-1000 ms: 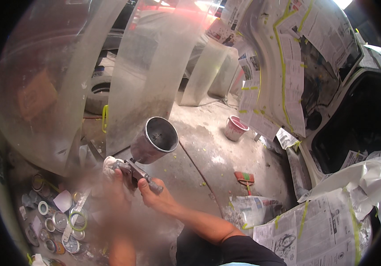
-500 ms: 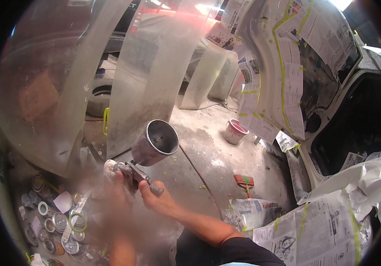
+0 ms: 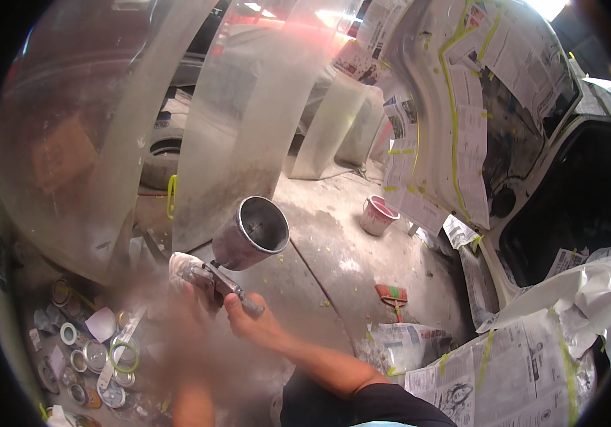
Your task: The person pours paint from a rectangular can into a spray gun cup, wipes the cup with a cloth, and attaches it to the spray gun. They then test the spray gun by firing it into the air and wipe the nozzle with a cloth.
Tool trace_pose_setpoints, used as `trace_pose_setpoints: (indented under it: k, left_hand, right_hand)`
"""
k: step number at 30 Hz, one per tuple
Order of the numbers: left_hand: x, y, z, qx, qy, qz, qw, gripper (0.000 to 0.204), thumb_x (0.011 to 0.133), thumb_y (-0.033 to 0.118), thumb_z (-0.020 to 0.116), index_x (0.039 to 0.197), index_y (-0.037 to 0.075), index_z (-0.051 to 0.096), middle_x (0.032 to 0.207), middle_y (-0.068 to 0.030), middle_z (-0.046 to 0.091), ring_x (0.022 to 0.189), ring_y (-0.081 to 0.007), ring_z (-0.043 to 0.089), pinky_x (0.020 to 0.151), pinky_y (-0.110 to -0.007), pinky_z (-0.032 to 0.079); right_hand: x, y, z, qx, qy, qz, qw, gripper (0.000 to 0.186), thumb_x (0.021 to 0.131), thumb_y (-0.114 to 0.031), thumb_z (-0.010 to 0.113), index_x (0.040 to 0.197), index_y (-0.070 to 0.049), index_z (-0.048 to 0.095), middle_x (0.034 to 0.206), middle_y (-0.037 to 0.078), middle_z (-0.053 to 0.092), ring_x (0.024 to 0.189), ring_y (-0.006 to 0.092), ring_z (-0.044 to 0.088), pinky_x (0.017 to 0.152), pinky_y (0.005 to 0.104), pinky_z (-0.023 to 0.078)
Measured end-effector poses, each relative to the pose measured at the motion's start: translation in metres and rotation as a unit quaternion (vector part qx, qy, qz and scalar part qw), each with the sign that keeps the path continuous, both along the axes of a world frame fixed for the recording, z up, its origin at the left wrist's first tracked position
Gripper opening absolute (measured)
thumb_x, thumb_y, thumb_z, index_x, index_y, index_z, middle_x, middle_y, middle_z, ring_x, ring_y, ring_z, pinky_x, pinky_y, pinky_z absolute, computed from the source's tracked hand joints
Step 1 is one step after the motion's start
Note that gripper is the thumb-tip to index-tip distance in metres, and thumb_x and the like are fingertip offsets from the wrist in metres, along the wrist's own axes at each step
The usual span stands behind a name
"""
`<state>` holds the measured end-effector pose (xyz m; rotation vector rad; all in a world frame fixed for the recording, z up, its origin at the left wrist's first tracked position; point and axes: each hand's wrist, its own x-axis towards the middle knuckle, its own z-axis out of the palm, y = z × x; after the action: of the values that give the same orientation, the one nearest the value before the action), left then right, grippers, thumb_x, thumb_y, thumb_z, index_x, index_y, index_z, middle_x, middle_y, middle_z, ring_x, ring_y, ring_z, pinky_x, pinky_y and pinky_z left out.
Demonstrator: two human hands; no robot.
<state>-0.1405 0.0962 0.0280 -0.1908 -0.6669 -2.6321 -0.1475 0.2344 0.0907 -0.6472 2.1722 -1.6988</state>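
My right hand (image 3: 257, 322) is closed round the handle of a metal paint spray gun (image 3: 228, 283). The gun's grey cup (image 3: 247, 233) sits on top, its open mouth tilted toward me, with no lid on it. At the gun's front end my left hand (image 3: 190, 302) presses a crumpled whitish rag (image 3: 183, 265) against the nozzle area. A brown smear over the picture blurs much of this hand and its forearm, so its exact finger positions are partly hidden.
Paint cans and lids (image 3: 97, 356) crowd the floor at lower left. Clear plastic sheets (image 3: 230, 142) hang ahead. A pink-stained bucket (image 3: 378, 215) and a broom (image 3: 391, 294) are on the concrete. To the right stands a car body covered with taped newspaper (image 3: 497, 377).
The gun and cup sit slightly lower in the picture. My left hand has shifted a little down, and more of the whitish rag shows at the gun's front. My right hand keeps its grip.
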Motion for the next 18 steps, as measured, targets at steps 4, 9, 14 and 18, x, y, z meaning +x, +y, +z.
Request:
trace_pose_setpoints:
  k: [4,9,14,18]
  left_hand:
    - [-0.004,-0.009,-0.014,-0.064,-0.021,0.008,0.998,0.027,0.091,0.017,0.066,0.116,0.008,0.057,0.102,-0.0019,0.065,0.09,-0.0139,0.063,0.08,-0.028,0.051]
    - [-0.013,0.002,-0.017,-0.099,-0.099,0.106,0.984,0.026,0.09,0.016,0.067,0.113,0.008,0.057,0.1,-0.0012,0.065,0.088,-0.0123,0.062,0.078,-0.026,0.05]
    - [-0.004,0.011,0.006,-0.051,-0.078,0.092,0.991,0.026,0.09,0.015,0.067,0.113,0.009,0.056,0.101,-0.0011,0.065,0.088,-0.0121,0.062,0.078,-0.026,0.05]
    - [-0.003,0.011,0.008,-0.02,-0.067,0.078,0.994,0.028,0.091,0.014,0.066,0.115,0.009,0.054,0.102,-0.0012,0.064,0.089,-0.0126,0.062,0.08,-0.027,0.05]
  right_hand:
    - [-0.001,-0.003,-0.005,-0.001,0.007,-0.017,1.0,0.073,0.084,-0.077,0.043,0.076,-0.005,0.052,0.061,-0.003,0.047,0.056,0.0074,0.047,0.047,0.026,0.036]
    - [-0.011,-0.003,-0.015,-0.028,-0.072,-0.04,0.996,0.074,0.083,-0.078,0.042,0.08,-0.005,0.053,0.061,-0.002,0.046,0.054,0.008,0.046,0.047,0.0257,0.035]
    - [-0.01,-0.002,-0.011,-0.005,-0.065,-0.028,0.997,0.075,0.083,-0.079,0.04,0.081,-0.005,0.053,0.06,-0.002,0.046,0.054,0.0082,0.045,0.047,0.0258,0.035]
    - [-0.006,-0.003,-0.006,0.006,-0.059,-0.025,0.998,0.075,0.083,-0.079,0.039,0.082,-0.005,0.053,0.06,-0.002,0.047,0.054,0.0081,0.046,0.047,0.0261,0.035]
